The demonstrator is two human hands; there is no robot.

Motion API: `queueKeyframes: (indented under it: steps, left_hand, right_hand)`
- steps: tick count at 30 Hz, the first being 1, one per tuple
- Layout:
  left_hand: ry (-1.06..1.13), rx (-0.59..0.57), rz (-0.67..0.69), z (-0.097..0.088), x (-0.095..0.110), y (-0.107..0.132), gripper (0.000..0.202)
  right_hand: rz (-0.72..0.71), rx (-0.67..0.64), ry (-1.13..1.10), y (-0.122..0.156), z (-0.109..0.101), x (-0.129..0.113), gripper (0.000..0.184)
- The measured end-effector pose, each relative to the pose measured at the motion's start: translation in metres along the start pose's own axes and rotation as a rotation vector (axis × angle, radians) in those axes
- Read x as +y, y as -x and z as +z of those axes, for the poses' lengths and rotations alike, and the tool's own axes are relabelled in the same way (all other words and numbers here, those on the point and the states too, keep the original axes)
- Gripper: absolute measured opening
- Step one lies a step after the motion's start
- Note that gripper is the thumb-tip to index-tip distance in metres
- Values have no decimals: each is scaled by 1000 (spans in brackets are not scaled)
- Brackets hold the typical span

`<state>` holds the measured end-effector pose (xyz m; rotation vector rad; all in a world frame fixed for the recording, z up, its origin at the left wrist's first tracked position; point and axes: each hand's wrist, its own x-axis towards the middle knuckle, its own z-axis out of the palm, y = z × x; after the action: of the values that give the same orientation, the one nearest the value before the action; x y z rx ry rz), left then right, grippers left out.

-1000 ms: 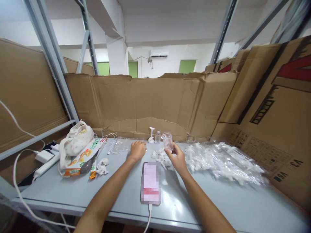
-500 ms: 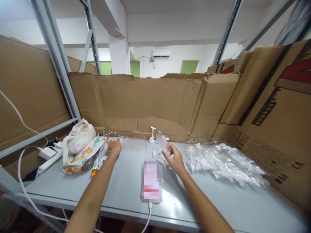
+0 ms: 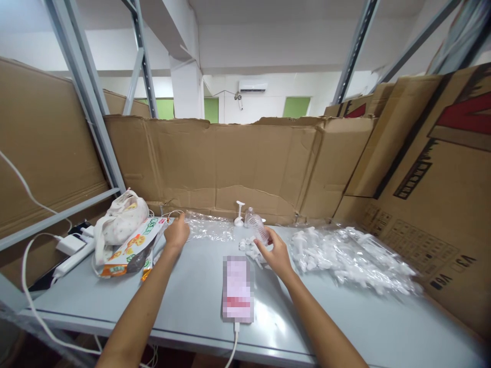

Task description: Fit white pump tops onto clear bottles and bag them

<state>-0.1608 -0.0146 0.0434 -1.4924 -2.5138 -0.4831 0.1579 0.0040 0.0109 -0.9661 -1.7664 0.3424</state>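
Toward the table's (image 3: 195, 291) far side, the right hand (image 3: 275, 251) is holding a clear ribbed container (image 3: 261, 231) between thumb and bent fingers; further left, the left hand (image 3: 177, 232) is curling against a clear plastic bag (image 3: 210, 226), its grip unclear.

Two hands (image 3: 275, 251), one held bottle (image 3: 259, 229), one upright pump (image 3: 239, 222), one phone (image 3: 238, 289).
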Motion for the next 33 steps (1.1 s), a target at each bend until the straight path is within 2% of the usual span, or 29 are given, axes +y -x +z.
queueKeyframes:
  steps: [3,6,10,12,14,18,20,23,28,33]
  left_hand:
    - [-44,-5,24,-6,3,18,31]
    - [-30,7,155,-10,20,32,31]
    - [87,-78,463,-4,65,30,32]
    - [138,-143,578,7,91,22,34]
    - [168,-208,634,23,115,11,36]
    - [199,-300,593,56,150,-7,45]
    - [234,-312,554,68,160,-14,49]
    - [319,-289,516,77,167,-21,53]
    - [542,-196,485,73,166,-28,40]
    - [875,-78,433,53,160,-28,37]
  right_hand:
    - [14,36,-7,-2,-2,2,42]
    - [32,70,-16,-4,-5,4,42]
    - [62,130,-23,-6,-8,7,44]
    - [81,159,-31,-7,-7,10,46]
    - [103,183,-42,-8,-7,14,47]
    - [141,203,-52,-8,-6,19,47]
    - [144,206,-59,-9,-6,19,47]
    - [135,213,-68,-9,-6,19,44]
    - [109,210,-60,-10,-5,18,42]
    - [19,187,-34,-7,-5,12,40]
